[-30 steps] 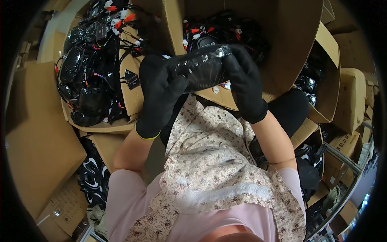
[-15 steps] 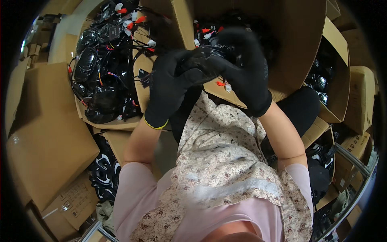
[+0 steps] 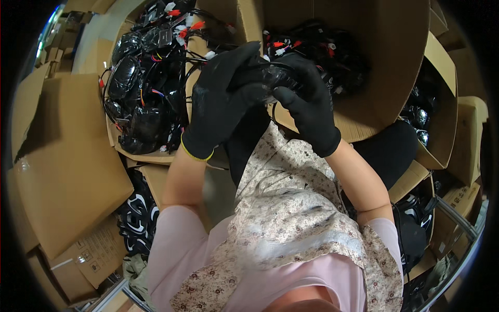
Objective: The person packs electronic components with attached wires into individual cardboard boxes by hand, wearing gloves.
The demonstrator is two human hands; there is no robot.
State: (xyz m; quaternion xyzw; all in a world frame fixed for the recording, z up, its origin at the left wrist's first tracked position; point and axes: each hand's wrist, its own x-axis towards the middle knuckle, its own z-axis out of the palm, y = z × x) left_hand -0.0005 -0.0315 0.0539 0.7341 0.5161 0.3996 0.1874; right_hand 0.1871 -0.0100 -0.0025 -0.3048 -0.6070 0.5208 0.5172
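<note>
A black part in shiny clear film (image 3: 276, 78), with dark cable about it, is between my two black-gloved hands, above the near edge of the middle carton. My left hand (image 3: 218, 101) grips it from the left, its thumb pressed along the near side and its fingers pointing up. From the right, my right hand (image 3: 312, 104) curls its fingers over the far side, thumb against the film. The gloves cover much of the part, so its exact kind does not show.
An open carton on the left (image 3: 138, 155) holds film-wrapped black parts (image 3: 143, 125) with coloured wires and red and white connectors. Similar parts (image 3: 332, 57) lie inside the middle carton (image 3: 384, 99). Another carton (image 3: 442, 140) stands at right. A closed carton (image 3: 73, 156) is at far left.
My right hand has come down and its fingers have closed around the part. The red and white connectors that hung beneath it no longer show. The whole view has shifted slightly.
</note>
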